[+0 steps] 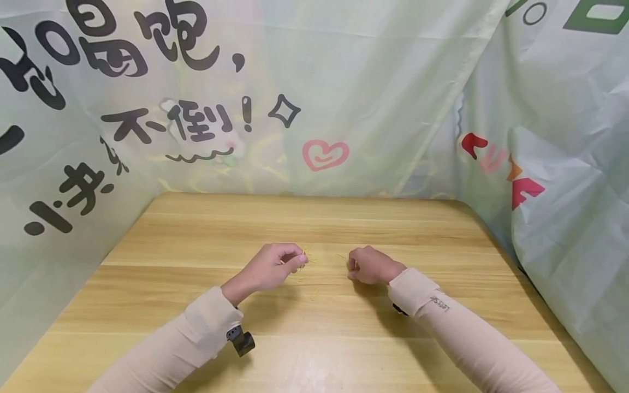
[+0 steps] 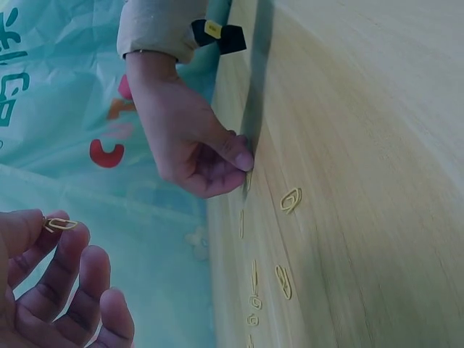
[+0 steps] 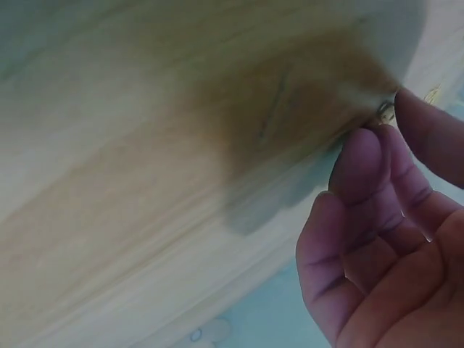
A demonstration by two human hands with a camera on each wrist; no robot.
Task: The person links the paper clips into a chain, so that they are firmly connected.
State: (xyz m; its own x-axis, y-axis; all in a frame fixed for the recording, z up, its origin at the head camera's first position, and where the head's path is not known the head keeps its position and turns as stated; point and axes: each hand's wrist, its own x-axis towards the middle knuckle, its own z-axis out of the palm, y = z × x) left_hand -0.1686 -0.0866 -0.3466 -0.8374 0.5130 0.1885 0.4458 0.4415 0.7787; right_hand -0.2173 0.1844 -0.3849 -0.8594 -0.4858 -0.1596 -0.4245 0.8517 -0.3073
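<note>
Yellow paper clips lie scattered on the wooden table. My left hand (image 1: 272, 267) is raised a little over the wood, pinching a yellow paper clip (image 2: 61, 224) between thumb and index finger, the other fingers loosely bent. Across from it, my right hand (image 1: 368, 265) is low at the tabletop with its thumb and fingertips together on another paper clip (image 3: 386, 111), largely hidden by the fingers. Between the hands, several loose clips lie on the wood, among them one clip (image 2: 291, 199) and another clip (image 2: 283, 281) nearer the left hand.
The wooden table (image 1: 314, 338) spreads under both arms. A pale printed cloth (image 1: 373, 98) hangs behind it and along both sides. Each wrist wears a small dark camera; the left camera (image 1: 241, 341) sticks out below the sleeve.
</note>
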